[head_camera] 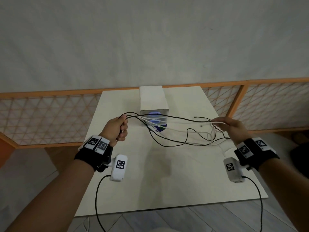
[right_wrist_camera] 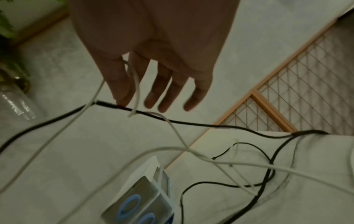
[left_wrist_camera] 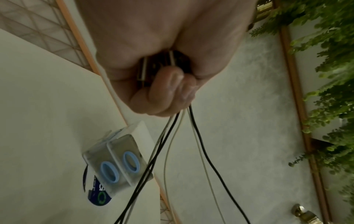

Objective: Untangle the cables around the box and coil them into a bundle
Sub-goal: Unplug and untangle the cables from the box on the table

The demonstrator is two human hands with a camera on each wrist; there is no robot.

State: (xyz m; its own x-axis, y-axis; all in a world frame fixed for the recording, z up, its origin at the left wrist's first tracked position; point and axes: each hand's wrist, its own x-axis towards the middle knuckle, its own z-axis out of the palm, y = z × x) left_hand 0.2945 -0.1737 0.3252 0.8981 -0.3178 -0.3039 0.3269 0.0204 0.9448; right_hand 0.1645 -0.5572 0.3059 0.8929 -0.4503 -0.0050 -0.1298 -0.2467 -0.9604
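A white box with a clear front and two blue rings stands at the back middle of the white table; it also shows in the wrist views. Black and white cables sag in loose loops between my hands, in front of the box and off it. My left hand is a fist round one gathered end of the cables. My right hand is raised at the right. A white cable is pinched between its first two fingers, and a black cable runs under the fingertips.
An orange-framed lattice fence runs behind and beside the table. A blue round label lies at the box's front. Green plants and a clear vase stand off to the sides. Black wrist-camera leads hang past the table's front edge.
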